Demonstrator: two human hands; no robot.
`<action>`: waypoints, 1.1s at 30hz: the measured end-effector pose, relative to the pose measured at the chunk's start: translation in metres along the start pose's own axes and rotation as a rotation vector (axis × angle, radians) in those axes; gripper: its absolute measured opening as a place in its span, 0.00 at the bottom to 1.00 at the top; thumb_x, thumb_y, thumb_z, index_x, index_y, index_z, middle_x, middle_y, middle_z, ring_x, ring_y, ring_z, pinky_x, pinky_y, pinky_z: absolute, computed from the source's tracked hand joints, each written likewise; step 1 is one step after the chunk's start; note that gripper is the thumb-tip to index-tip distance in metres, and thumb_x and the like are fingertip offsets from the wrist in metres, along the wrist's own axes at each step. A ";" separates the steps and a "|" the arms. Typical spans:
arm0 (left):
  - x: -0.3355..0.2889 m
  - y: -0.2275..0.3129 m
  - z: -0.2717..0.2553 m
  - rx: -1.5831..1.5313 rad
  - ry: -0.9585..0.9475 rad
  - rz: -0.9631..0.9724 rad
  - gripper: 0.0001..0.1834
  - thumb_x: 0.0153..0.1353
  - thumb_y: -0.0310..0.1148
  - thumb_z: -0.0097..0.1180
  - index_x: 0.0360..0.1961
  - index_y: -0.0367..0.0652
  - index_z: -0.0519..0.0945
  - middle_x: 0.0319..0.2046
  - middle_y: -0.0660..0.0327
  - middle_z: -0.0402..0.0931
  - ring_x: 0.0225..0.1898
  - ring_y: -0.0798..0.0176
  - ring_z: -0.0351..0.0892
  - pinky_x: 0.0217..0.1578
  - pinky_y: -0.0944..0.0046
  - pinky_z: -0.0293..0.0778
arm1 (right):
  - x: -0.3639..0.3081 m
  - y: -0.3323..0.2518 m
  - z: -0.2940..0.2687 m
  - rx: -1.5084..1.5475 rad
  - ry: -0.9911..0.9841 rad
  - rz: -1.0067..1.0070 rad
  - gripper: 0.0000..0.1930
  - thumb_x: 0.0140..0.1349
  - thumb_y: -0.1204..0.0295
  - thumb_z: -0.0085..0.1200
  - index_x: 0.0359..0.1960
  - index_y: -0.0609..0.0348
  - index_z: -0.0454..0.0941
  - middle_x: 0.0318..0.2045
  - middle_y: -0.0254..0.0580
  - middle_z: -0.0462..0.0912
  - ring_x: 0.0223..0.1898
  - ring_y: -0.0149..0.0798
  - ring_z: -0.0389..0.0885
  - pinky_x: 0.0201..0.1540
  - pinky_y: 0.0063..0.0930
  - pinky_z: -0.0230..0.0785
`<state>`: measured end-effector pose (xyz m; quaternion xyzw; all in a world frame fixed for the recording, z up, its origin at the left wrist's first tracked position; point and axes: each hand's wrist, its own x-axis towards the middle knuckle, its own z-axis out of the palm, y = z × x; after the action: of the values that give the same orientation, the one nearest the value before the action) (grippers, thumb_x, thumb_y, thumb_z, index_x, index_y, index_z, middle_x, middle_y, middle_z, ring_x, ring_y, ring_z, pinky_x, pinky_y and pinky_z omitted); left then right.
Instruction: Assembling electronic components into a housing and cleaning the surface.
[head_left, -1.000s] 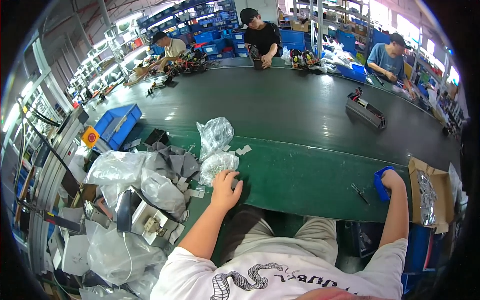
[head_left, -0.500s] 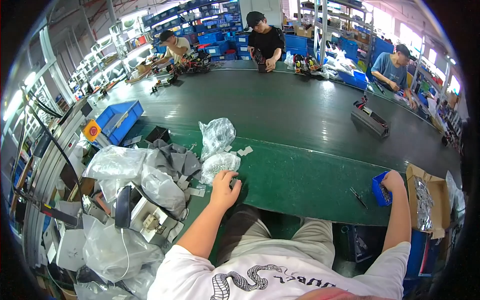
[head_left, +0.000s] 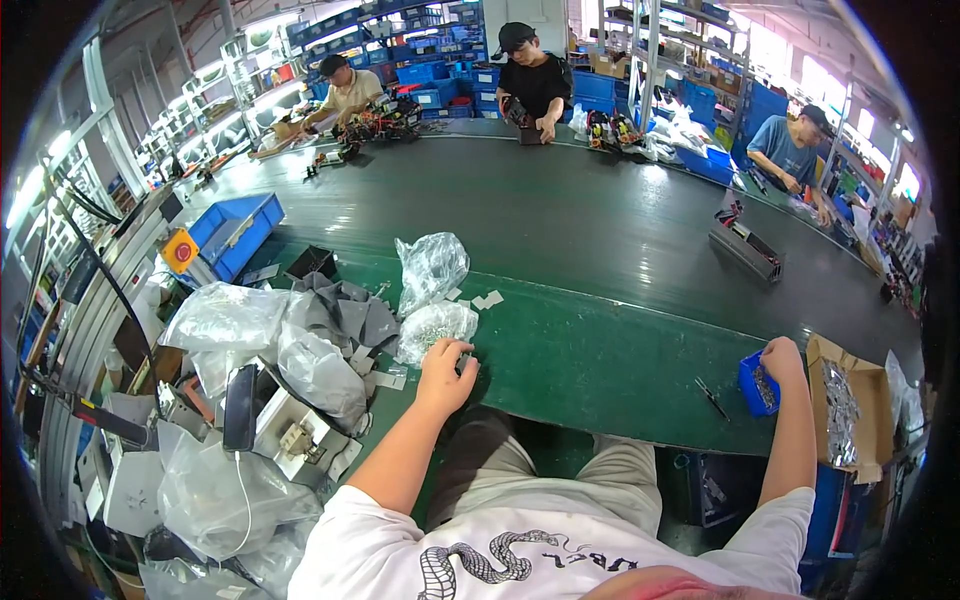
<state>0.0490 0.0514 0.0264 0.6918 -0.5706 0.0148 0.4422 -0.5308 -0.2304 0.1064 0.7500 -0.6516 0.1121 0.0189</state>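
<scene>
Because the small blue bin [head_left: 746,388], located at the right of the green tabletop [head_left: 590,365] near the cardboard box [head_left: 876,410], appears to be moulded plastic, it is judged stiff and light. It is best gripped by opposite walls and kept level, as the small parts [head_left: 766,388] inside could be spilled by tilting. The parts themselves are judged hard, light and easily dropped, and are best taken between thumb and fingertip; their exact shape is too small to be made out. Just beyond the left hand [head_left: 445,377], a clear bag [head_left: 437,327] is judged soft and slippery, and should be gathered by a fold of film. The right hand [head_left: 783,358] is positioned at the far right corner of the bin, with the fingers curled inward; whether a part is pinched cannot be determined from this view. The left hand is held half spread, with the thumb apart from the curved fingers; no object is seen between thumb and fingers, and contact with the bag can be neither confirmed nor excluded
</scene>
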 end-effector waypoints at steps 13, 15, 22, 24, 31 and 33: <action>0.001 0.026 0.022 -0.093 -0.143 -0.022 0.12 0.60 0.32 0.59 0.43 0.39 0.82 0.38 0.48 0.82 0.41 0.45 0.82 0.42 0.53 0.78 | -0.041 -0.230 0.002 0.614 -0.524 -0.374 0.14 0.63 0.64 0.60 0.42 0.62 0.86 0.29 0.40 0.87 0.28 0.30 0.83 0.34 0.29 0.76; 0.003 0.048 0.043 -0.134 -0.172 0.107 0.13 0.63 0.34 0.59 0.45 0.39 0.82 0.38 0.49 0.82 0.40 0.46 0.83 0.43 0.55 0.78 | -0.054 -0.282 0.038 0.729 -0.585 -0.575 0.15 0.63 0.64 0.59 0.43 0.62 0.86 0.31 0.44 0.88 0.31 0.33 0.86 0.37 0.30 0.78; 0.024 0.081 0.095 -0.242 -0.240 -0.233 0.14 0.66 0.39 0.56 0.42 0.38 0.83 0.36 0.49 0.82 0.38 0.49 0.83 0.40 0.57 0.76 | -0.063 -0.322 0.113 0.801 -0.328 -0.865 0.10 0.61 0.66 0.59 0.38 0.58 0.86 0.30 0.47 0.84 0.34 0.47 0.83 0.39 0.36 0.74; 0.025 0.080 0.094 -0.199 -0.297 -0.243 0.14 0.66 0.39 0.56 0.40 0.38 0.83 0.34 0.49 0.82 0.37 0.50 0.83 0.38 0.57 0.76 | -0.061 -0.319 0.108 0.824 -0.378 -0.838 0.10 0.61 0.66 0.59 0.38 0.58 0.86 0.30 0.47 0.84 0.35 0.47 0.83 0.39 0.36 0.75; 0.029 0.081 0.098 -0.176 -0.321 -0.236 0.12 0.64 0.38 0.59 0.38 0.38 0.84 0.34 0.51 0.83 0.35 0.53 0.83 0.37 0.60 0.76 | -0.047 -0.316 0.109 0.833 -0.392 -0.845 0.11 0.61 0.66 0.59 0.38 0.59 0.86 0.33 0.48 0.85 0.37 0.49 0.83 0.40 0.37 0.75; 0.028 0.079 0.095 -0.188 -0.341 -0.262 0.12 0.64 0.37 0.60 0.39 0.38 0.84 0.35 0.51 0.83 0.36 0.54 0.84 0.38 0.60 0.77 | -0.050 -0.319 0.104 0.834 -0.453 -0.824 0.11 0.62 0.66 0.57 0.38 0.59 0.86 0.34 0.49 0.85 0.38 0.51 0.83 0.42 0.39 0.75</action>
<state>-0.0500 -0.0269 0.0305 0.7083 -0.5411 -0.2128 0.4002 -0.2092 -0.1520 0.0330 0.8889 -0.1983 0.1785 -0.3723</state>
